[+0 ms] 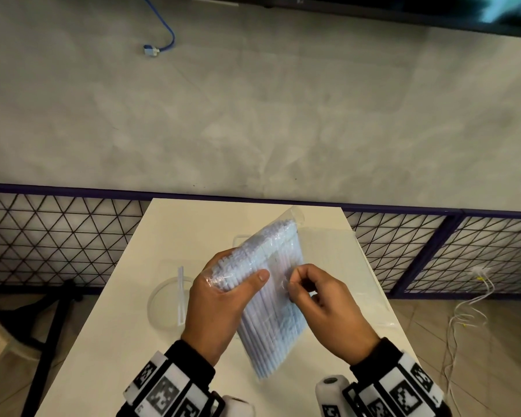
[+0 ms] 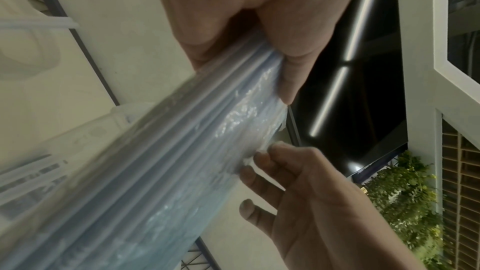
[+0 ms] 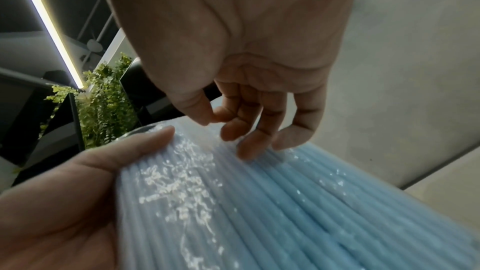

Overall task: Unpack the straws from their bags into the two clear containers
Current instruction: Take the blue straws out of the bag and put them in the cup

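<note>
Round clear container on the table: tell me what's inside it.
One loose straw leans inside the round clear container. The left hand covers its right side, so anything there is hidden.

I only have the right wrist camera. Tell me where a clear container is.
Observer: A round clear container stands on the white table, just left of the left hand.
Operator: Report its contents.
Observer: One pale straw leans inside it.
Operator: Describe how the bag sits.
Observer: The clear plastic bag of pale blue straws is lifted off the table and tilted, its loose end pointing away from the person; the right hand pinches its film.
</note>
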A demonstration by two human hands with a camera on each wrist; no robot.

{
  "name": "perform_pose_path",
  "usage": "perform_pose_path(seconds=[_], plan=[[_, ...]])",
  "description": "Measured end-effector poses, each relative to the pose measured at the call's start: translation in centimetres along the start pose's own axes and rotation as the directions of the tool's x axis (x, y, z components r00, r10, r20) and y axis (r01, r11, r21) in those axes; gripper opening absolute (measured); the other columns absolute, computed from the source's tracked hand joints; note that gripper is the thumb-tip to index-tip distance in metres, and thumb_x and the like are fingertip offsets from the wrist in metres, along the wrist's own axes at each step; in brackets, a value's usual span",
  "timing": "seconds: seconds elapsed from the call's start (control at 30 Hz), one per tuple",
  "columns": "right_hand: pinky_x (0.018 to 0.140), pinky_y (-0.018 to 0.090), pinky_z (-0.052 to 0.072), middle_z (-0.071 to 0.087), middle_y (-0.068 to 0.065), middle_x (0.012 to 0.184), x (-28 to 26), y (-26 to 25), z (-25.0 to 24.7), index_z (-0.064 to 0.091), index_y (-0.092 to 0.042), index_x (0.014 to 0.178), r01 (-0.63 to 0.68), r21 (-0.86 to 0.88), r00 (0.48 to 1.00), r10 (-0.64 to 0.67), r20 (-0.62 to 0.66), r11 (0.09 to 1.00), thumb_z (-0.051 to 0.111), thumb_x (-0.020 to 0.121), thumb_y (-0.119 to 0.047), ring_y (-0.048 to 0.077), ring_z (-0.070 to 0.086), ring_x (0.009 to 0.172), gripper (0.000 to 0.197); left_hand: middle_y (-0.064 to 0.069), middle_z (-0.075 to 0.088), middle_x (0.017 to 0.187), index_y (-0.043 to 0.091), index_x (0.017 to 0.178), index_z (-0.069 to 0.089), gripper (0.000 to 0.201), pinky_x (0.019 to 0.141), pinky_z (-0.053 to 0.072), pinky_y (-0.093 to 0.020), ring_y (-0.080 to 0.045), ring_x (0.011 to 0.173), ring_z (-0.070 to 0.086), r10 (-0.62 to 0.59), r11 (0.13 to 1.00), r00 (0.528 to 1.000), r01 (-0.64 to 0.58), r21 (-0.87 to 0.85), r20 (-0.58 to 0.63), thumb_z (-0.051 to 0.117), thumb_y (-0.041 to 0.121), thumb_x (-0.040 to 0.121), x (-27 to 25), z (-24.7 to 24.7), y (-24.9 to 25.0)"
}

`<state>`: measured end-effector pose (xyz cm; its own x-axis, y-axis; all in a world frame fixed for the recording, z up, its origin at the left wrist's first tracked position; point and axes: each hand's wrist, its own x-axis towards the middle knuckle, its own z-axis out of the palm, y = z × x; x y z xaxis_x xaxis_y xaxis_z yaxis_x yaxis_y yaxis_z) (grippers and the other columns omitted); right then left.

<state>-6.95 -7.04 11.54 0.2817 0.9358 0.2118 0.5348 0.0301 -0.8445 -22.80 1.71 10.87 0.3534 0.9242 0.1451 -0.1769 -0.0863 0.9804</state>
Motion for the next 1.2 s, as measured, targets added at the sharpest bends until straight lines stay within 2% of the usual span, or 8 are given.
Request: perform_pose_path(seconds=[0.07, 0.13, 0.27, 0.47, 0.57, 0.87, 0.97, 1.2], plan=[[0.064, 0.028, 0.048, 0.066, 0.001, 0.083, -0.2, 0.0, -0.2, 0.057, -0.014, 0.082, -0.032, 0.072, 0.999, 0.032, 0.001, 0.997, 0.054, 0.097, -0.01, 0.016, 0.063, 0.078, 0.016, -0.002, 0.075, 0.097, 0.017, 0.101, 0.071, 0.036, 0.082, 0.058, -0.045, -0.022, 0.092, 0.072, -0.006, 1.0, 1.0, 0.006, 0.006, 0.003, 0.081, 0.023, 0.067, -0.1, -0.1, -0.1], [0.07, 0.027, 0.052, 0.071, -0.001, 0.09, -0.3, 0.0, -0.2, 0.057, -0.018, 0.086, -0.063, 0.135, 0.998, 0.064, -0.003, 0.989, 0.056, 0.098, -0.012, 0.015, 0.068, 0.083, 0.014, -0.002, 0.075, 0.097, 0.018, 0.101, 0.071, 0.036, 0.084, 0.058, -0.046, -0.022, 0.092, 0.072, -0.018, 1.0, 1.0, 0.018, 0.013, 0.005, 0.081, 0.023, 0.067, -0.2, 0.0, -0.2], [0.078, 0.04, 0.055, 0.071, 0.004, 0.087, -0.3, 0.2, 0.1, 0.057, -0.024, 0.09, -0.096, 0.213, 0.993, 0.107, -0.043, 0.972, 0.073, 0.088, -0.014, 0.021, 0.068, 0.082, 0.018, -0.002, 0.075, 0.098, 0.019, 0.102, 0.071, 0.038, 0.086, 0.058, -0.049, -0.023, 0.094, 0.072, -0.024, 0.999, 1.0, 0.024, 0.024, 0.007, 0.082, 0.023, 0.066, -0.4, 0.1, -0.1], [0.063, 0.014, 0.047, 0.071, -0.007, 0.08, -0.5, 0.2, 0.2, 0.067, -0.026, 0.089, -0.087, 0.043, 0.987, 0.092, -0.132, 0.995, 0.083, 0.077, -0.02, 0.009, 0.066, 0.071, 0.021, 0.001, 0.076, 0.095, 0.017, 0.101, 0.071, 0.033, 0.077, 0.056, -0.034, -0.016, 0.09, 0.073, -0.011, 1.0, 1.0, 0.011, 0.024, 0.007, 0.086, 0.012, 0.072, -0.7, 0.1, -0.1], [0.062, 0.01, 0.046, 0.071, -0.009, 0.08, -0.6, 0.1, 0.5, 0.071, -0.025, 0.085, -0.113, 0.052, 0.982, 0.12, -0.148, 0.992, 0.087, 0.073, -0.024, 0.008, 0.067, 0.069, 0.02, 0.002, 0.075, 0.094, 0.016, 0.101, 0.071, 0.03, 0.074, 0.055, -0.028, -0.016, 0.089, 0.072, -0.008, 1.0, 1.0, 0.008, 0.023, 0.0, 0.081, 0.006, 0.075, -0.8, 0.1, -0.1], [0.077, 0.029, 0.057, 0.074, 0.007, 0.08, -0.6, 0.2, 0.6, 0.07, -0.017, 0.09, -0.226, 0.359, 0.957, 0.275, -0.089, 0.905, 0.087, 0.072, -0.017, 0.021, 0.072, 0.077, 0.025, 0.001, 0.075, 0.095, 0.017, 0.101, 0.071, 0.031, 0.079, 0.056, -0.037, -0.017, 0.09, 0.072, -0.005, 1.0, 1.0, 0.005, 0.009, -0.008, 0.082, 0.007, 0.074, -0.7, 0.0, 0.1], [0.077, 0.034, 0.057, 0.073, 0.01, 0.076, -0.5, 0.4, 0.7, 0.068, -0.02, 0.085, -0.242, 0.378, 0.947, 0.302, -0.107, 0.894, 0.082, 0.079, -0.015, 0.022, 0.07, 0.076, 0.016, 0.001, 0.075, 0.097, 0.018, 0.102, 0.071, 0.033, 0.081, 0.057, -0.04, -0.019, 0.092, 0.072, 0.001, 1.0, 1.0, -0.001, 0.01, 0.002, 0.085, 0.012, 0.072, -0.8, 0.1, 0.1], [0.078, 0.042, 0.055, 0.073, 0.008, 0.072, -0.6, 0.2, 1.1, 0.065, -0.023, 0.083, -0.237, 0.376, 0.939, 0.311, -0.148, 0.896, 0.076, 0.081, -0.006, 0.022, 0.066, 0.072, 0.02, 0.003, 0.075, 0.095, 0.017, 0.101, 0.07, 0.032, 0.08, 0.056, -0.035, -0.016, 0.09, 0.072, 0.015, 1.0, 1.0, -0.015, 0.02, 0.006, 0.082, 0.006, 0.073, -0.9, 0.2, 0.2]])
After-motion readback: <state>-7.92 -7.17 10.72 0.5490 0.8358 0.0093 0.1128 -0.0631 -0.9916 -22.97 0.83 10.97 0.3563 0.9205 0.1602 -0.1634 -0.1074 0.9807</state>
